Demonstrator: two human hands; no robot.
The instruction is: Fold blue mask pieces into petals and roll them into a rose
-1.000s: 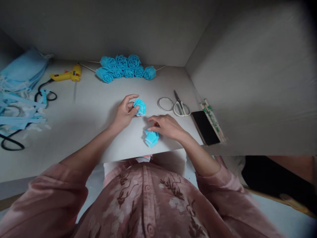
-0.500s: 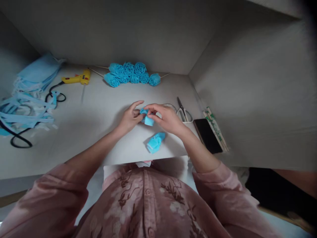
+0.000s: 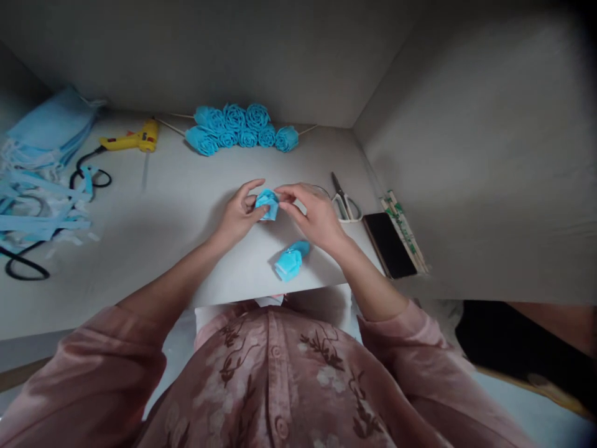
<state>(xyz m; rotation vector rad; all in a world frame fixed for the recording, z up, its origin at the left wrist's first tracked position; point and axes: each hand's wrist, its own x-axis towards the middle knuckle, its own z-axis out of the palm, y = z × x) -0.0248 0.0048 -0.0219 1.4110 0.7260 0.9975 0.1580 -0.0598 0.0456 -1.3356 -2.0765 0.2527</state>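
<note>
A partly formed blue fabric rose [image 3: 267,203] is pinched in my left hand [image 3: 239,213], the thumb across its front and the index finger raised above. My right hand [image 3: 313,210] is at the rose's right edge, thumb and fingers a little apart. Whether its fingertips touch the fabric is hard to make out. Nearer to me on the table lies a crumpled blue fabric bundle [image 3: 290,261].
Finished blue roses [image 3: 247,127] on sticks line the back. On the left are a yellow glue gun [image 3: 135,140], stacked blue masks [image 3: 53,127] and cut strips [image 3: 46,223]. On the right lie scissors [image 3: 345,202], a black phone [image 3: 390,244] and wrapped chopsticks [image 3: 405,233].
My right thumb and fingers have come off the fabric's lower flap and spread slightly. The flap now lies against the rose under my left thumb. The whole view has shifted a little.
</note>
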